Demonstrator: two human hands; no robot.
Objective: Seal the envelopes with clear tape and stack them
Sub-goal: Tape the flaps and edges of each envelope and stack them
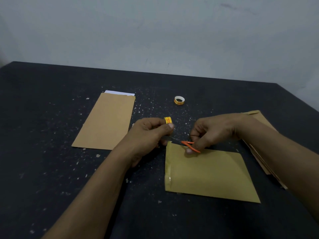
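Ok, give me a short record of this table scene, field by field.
Left hand: grips a small yellow tape roll
Right hand: holds small orange-handled scissors, blades toward that roll
Near brown paper envelope: clear tape along its left edge
Far-left brown envelope: white sheet protruding at its top
Second yellow tape roll: lies on the dark table
Envelope pile: under the right forearm

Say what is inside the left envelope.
A white sheet pokes out at the far end of the envelope; the rest of it is covered by the brown paper.
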